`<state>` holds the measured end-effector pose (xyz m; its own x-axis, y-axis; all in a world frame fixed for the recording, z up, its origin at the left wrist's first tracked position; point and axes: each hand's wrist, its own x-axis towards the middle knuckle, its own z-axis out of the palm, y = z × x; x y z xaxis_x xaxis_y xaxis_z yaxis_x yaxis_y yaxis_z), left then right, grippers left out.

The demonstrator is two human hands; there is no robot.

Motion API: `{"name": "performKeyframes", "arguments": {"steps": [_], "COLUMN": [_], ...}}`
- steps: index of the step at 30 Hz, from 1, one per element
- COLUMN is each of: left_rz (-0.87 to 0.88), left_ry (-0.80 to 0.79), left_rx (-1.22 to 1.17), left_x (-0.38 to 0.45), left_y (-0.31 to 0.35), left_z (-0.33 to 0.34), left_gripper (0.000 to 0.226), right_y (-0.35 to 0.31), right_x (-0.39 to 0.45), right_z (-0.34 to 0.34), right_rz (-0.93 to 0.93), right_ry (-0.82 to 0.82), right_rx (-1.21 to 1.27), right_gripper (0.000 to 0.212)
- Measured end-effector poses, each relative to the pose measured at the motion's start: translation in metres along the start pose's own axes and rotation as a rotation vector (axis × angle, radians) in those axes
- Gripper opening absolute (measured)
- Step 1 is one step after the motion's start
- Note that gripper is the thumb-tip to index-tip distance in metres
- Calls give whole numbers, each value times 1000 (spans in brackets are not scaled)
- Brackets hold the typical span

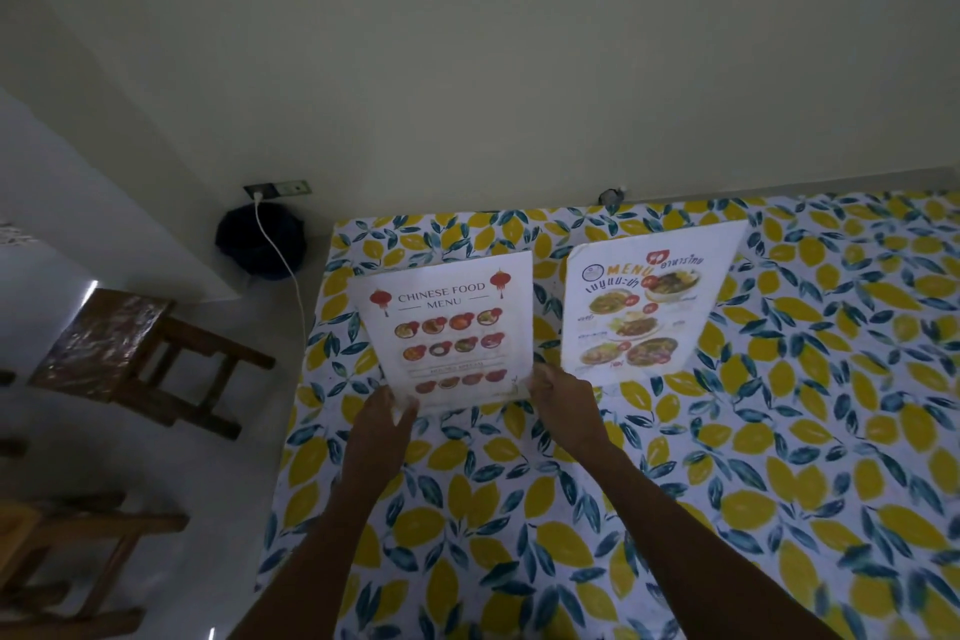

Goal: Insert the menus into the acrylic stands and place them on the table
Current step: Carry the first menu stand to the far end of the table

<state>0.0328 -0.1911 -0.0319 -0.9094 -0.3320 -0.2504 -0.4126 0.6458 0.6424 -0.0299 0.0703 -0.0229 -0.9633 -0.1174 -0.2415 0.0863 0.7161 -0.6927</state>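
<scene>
A white "Chinese Food Menu" sheet in its acrylic stand [449, 327] stands upright near the table's left edge. My left hand [382, 431] grips its lower left corner. Gripping the lower right corner is my right hand [563, 408]. To the right, a second stand with a Thai menu [644, 307] stands upright on the table [779, 431], which wears a lemon-patterned cloth. Neither hand touches that one.
A wall runs behind the table. On the floor to the left are a dark round bin [260, 239], a white cable [291, 286] from a wall socket, and wooden stools [130, 353]. Bare cloth stretches to the right and toward me.
</scene>
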Motion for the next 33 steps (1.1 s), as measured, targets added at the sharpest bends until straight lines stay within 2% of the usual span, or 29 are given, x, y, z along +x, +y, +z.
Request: {"name": "performKeyframes", "arguments": {"steps": [3, 6, 12, 16, 22, 27, 33], "left_rz": [-77, -111, -39, 93, 141, 82, 11], "left_ry": [69, 170, 215, 214, 160, 6, -5], "left_rx": [73, 216, 327, 366, 179, 53, -23], "left_x": [-14, -38, -85, -95, -95, -74, -55], "left_y": [6, 19, 61, 103, 162, 191, 216], "left_z": [3, 8, 39, 68, 104, 121, 131], "left_gripper": [59, 57, 56, 54, 61, 84, 86], "right_y": [4, 14, 48, 68, 98, 114, 119], "right_x": [-10, -22, -46, -54, -49, -28, 7], "right_z": [-15, -32, -84, -127, -174, -197, -201], "right_rz": [-98, -101, -136, -186, -149, -96, 60], "right_ry": [-2, -3, -56, -39, 44, 97, 167], "right_rx": [-35, -10, -244, -345, -401, -256, -138], "right_gripper": [30, 34, 46, 49, 46, 41, 47]}}
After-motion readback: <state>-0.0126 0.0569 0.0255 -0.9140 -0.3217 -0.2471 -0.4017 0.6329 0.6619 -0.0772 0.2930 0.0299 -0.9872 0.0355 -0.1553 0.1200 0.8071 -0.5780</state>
